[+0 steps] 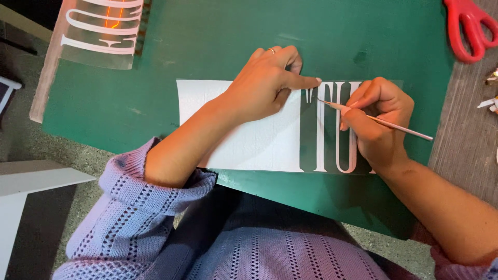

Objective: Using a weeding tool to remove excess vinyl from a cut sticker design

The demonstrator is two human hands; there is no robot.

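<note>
One white vinyl sheet [249, 140] with tall dark lettering lies on one green cutting mat [207, 46]. The left hand [264, 85] presses it flat, forefinger extended. The right hand [378, 116] pinches one thin weeding tool [386, 122], covering the last letters. One pair of red scissors [469, 26] and one lettered transfer sheet [101, 28] are cut off at the top edge.

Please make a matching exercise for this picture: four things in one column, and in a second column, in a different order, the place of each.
Things:
1. red scissors
2. thin pointed tool
3. white sheet
4. left hand

Places:
A. in the right hand
B. pressing on the sheet, forefinger stretched out
C. top right corner
D. flat on the green mat

Pairs: 1-C, 2-A, 3-D, 4-B
</note>
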